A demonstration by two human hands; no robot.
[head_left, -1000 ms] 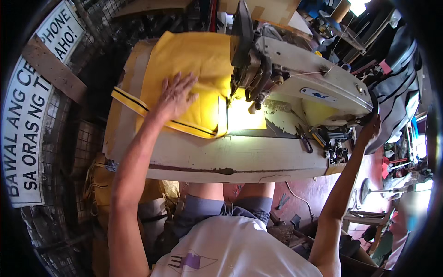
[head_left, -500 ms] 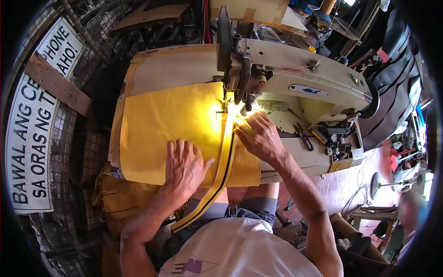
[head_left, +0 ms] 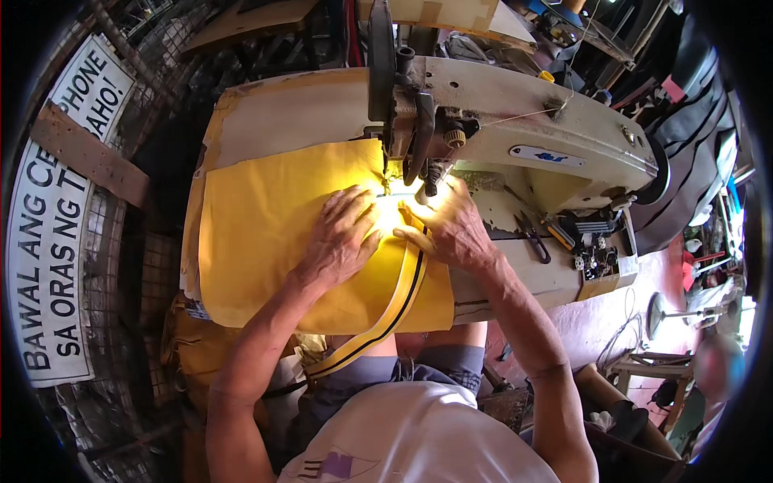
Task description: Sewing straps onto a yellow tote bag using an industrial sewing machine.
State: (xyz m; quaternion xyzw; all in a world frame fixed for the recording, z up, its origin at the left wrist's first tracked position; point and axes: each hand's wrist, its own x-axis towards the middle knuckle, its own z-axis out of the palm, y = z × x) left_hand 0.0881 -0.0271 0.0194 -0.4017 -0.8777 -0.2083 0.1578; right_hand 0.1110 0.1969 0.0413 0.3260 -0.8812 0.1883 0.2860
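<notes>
A large yellow fabric piece (head_left: 258,233) lies flat on the sewing machine's bed, its right side at the needle area. My left hand (head_left: 341,237) rests on this fabric just left of the lit needle area, fingers stretched forward and thumb apart. Close to the presser foot, my right hand (head_left: 456,229) pinches a narrow yellow strip (head_left: 390,319) with a black line along it. From there the strip curves down over the fabric's front edge to my lap. The sewing machine (head_left: 499,101) stands over the work; glare and my fingers hide the stitching point.
Scissors (head_left: 535,238) and a small box of metal parts (head_left: 604,262) sit on the table's right side. More yellow cloth (head_left: 197,346) hangs below the left table edge. A wire mesh with a sign (head_left: 56,274) borders the left. A fan (head_left: 656,316) stands at the right.
My left hand has moved forward and right across the fabric, closer to the needle. My right hand has shifted slightly forward, and the strip now bows farther right.
</notes>
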